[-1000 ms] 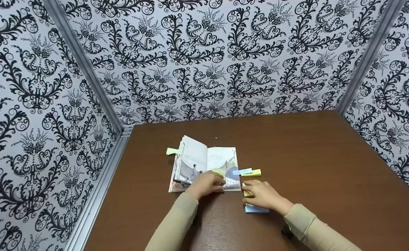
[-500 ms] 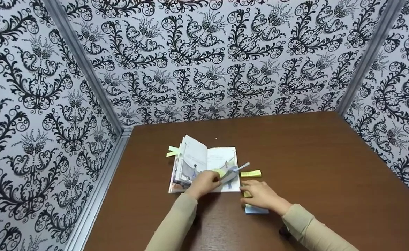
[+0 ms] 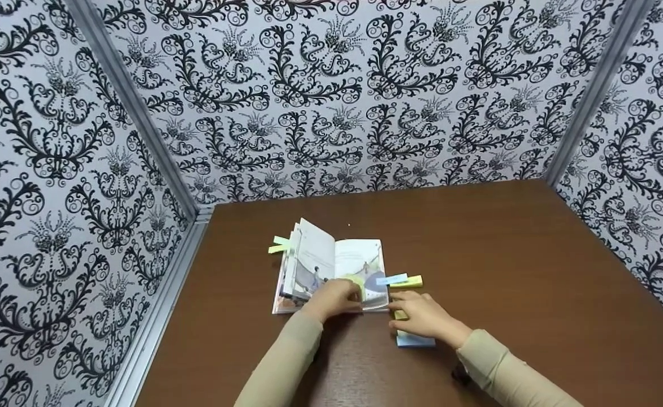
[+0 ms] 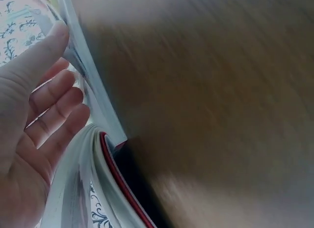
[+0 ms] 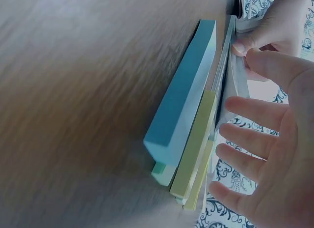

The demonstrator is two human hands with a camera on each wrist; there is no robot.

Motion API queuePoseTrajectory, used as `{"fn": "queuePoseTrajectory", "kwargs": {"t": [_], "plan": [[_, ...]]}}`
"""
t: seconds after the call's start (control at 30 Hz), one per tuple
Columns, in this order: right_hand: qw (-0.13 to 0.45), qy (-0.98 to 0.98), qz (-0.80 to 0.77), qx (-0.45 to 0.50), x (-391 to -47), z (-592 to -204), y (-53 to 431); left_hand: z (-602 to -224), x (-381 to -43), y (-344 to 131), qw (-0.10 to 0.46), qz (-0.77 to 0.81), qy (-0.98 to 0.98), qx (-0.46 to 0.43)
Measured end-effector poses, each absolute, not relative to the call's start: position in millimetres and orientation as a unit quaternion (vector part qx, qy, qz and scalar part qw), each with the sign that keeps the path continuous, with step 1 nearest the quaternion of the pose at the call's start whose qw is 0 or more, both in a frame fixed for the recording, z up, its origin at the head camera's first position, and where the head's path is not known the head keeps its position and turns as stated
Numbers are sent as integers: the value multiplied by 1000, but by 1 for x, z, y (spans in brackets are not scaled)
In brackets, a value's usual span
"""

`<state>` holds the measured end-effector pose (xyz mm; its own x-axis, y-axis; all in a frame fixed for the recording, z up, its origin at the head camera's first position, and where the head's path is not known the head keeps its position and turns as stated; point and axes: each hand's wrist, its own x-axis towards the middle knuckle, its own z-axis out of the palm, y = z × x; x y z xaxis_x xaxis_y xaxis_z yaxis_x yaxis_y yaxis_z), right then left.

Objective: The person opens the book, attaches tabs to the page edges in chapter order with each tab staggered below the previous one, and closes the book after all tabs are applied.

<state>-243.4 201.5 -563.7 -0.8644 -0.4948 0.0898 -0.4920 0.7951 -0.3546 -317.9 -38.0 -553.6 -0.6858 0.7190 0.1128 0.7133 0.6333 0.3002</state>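
Observation:
An illustrated book lies open on the table, its left-hand pages lifted and fanned. My left hand is at its lower edge; the thumb and a finger pinch a page near the bottom. A pale blue sticky tab sticks out from that page's right side. My right hand hovers just right of the book with fingers spread, holding nothing. Beneath and beside it are a blue sticky-note pad and yellow sticky-note pads; whether a fingertip touches them I cannot tell.
Green and yellow sticky tabs protrude from the book's left side. A yellow sticky strip lies right of the book. A small dark object is by the right sleeve. Patterned walls enclose the brown table.
The page with the blue tab was lifted and curled half a second ago; it now lies flatter again. A second tab has come into view at the book's left. My right hand barely moved.

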Motion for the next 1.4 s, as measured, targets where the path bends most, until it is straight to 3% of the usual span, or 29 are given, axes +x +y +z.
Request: {"fn": "queuePoseTrajectory", "kwargs": {"t": [0.47,0.87,1.03,1.23,1.4], "plan": [[-10,946,-174,-272,-244,-565,206,-557,-310,-40,-55,82,908,408],[-5,945,-181,-272,-246,-562,207,-554,-311,-46,-43,102,897,427],[-3,944,-187,-271,-247,-557,201,-558,-311,-51,-104,150,891,416],[-10,939,-182,-291,-262,-551,175,-548,-310,-48,-216,164,909,315],[2,928,-218,-302,-277,-555,150,-543,-312,-51,-252,167,917,260]]}}
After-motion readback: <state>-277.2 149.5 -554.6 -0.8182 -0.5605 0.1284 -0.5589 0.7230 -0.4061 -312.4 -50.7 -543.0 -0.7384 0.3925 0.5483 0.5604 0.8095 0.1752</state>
